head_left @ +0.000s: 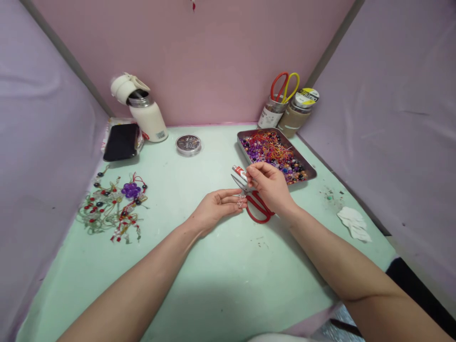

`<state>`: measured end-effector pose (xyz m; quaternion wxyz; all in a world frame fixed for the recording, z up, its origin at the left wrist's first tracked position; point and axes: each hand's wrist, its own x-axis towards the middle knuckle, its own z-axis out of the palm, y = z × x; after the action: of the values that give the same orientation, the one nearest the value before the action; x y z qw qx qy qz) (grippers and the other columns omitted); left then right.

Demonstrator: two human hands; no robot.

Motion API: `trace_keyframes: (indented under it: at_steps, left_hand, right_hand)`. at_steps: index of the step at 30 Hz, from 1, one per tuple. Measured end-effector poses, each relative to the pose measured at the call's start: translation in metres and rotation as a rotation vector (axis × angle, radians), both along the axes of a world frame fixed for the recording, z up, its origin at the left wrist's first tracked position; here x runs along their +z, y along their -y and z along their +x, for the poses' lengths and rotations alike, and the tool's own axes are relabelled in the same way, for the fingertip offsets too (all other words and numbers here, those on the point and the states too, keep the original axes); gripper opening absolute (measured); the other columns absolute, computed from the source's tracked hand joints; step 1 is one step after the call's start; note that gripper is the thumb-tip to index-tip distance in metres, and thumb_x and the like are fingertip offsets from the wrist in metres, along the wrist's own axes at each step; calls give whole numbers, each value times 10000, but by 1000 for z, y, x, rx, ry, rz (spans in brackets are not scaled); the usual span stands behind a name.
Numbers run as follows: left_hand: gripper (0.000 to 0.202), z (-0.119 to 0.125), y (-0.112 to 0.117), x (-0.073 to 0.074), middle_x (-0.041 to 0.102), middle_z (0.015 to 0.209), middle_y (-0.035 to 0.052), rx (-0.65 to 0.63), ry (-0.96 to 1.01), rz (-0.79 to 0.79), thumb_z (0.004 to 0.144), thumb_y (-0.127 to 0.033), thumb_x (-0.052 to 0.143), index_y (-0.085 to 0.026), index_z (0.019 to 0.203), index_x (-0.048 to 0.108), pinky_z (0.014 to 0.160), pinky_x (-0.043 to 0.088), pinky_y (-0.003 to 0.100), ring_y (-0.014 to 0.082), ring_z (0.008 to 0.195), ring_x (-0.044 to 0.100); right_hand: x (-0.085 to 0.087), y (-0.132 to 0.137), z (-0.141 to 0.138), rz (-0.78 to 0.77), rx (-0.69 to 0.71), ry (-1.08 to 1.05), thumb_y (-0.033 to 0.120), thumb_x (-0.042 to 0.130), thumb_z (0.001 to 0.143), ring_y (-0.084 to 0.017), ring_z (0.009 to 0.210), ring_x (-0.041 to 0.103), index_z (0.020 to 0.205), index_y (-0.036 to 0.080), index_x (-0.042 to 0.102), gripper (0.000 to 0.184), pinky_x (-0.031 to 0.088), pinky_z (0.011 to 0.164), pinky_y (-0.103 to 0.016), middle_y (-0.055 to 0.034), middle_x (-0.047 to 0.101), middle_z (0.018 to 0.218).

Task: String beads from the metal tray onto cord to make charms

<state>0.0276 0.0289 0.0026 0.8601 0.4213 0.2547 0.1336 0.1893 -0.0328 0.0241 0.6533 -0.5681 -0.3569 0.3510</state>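
Currently, clear beads (241,201) held fingertip-end in left grip (215,209); right grip (272,187) pinched, contents unclear.

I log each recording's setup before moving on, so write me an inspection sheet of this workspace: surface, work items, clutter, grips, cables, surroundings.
Surface: pale green tabletop, small scraps in front of the hands.
Work items: clear beads; red-handled scissors and a lighter-like item by the hands; tray of beads and cords beyond.
Clutter: beaded strings at left; open bottle, dark flat object, round container, two jars toward the back; white tissue at right.
Grips: left grip has the clear beads at its fingertips; right grip is pinched, contents too small to tell.
Cables: nothing seen.
Surroundings: pink panel behind, pale purple sheeting on both sides.
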Motion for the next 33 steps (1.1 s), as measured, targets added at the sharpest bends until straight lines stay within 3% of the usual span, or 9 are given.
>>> trace_keyframes:
  at_steps: [25,33]
  left_hand:
    - [405,1,2,5,731,848,82,41,-32,49,657,-219,789,-126,1033,671,902,516,389,172,836,686]
    - [391,2,4,6,727,809,69,40,-51,139,659,-232,779,-129,1020,670,883,508,384,171,800,685]
  right_hand:
    - [1,1,0,15,2,4,406,675,771,-102,617,502,800,212,630,202,448,610,-256,16,567,713]
    - [5,3,-3,49,56,21,393,673,777,-100,600,497,771,216,621,185,431,602,-263,18,572,695]
